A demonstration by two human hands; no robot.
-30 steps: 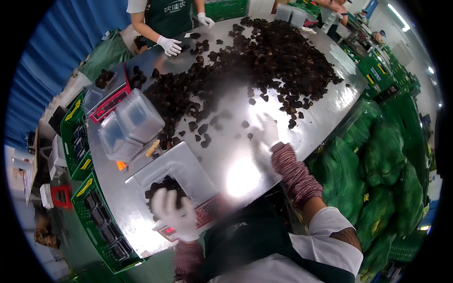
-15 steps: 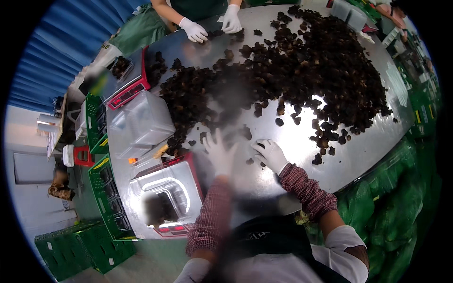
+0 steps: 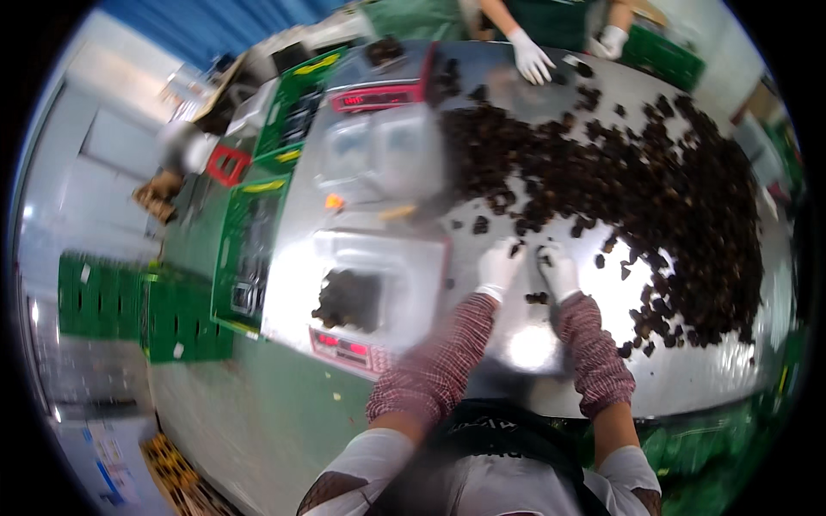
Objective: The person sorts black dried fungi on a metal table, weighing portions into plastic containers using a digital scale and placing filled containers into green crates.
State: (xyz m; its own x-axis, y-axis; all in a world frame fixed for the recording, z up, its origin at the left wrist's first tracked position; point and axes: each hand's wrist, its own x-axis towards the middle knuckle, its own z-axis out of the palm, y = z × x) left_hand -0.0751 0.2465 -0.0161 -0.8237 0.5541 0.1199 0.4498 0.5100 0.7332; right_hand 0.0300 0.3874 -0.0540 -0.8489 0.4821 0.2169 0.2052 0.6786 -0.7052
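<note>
My left hand [image 3: 499, 268], in a white glove, has its fingers closed on a small dark mushroom piece at the fingertips. Close beside it, my right hand [image 3: 559, 270], also gloved, is curled with a dark piece showing at its fingers. Both hands are low over the metal table [image 3: 482, 344], at the near edge of a large spread of dark brown mushroom pieces [image 3: 688, 215]. A loose mushroom piece [image 3: 537, 298] lies just below the hands. To the left, a clear tray [image 3: 391, 258] with dark mushroom pieces in it rests on a red-edged scale [image 3: 344, 346].
Clear plastic containers [image 3: 387, 155] are stacked beyond the near scale, below a second red scale [image 3: 379, 96]. A green crate [image 3: 225, 267] holding trays stands left of the table. Across the table, a co-worker's gloved hands [image 3: 532, 60] are near some pieces.
The view has turned left, so the scene sits further right. My left hand, spread before, has closed on a piece and come near my right hand.
</note>
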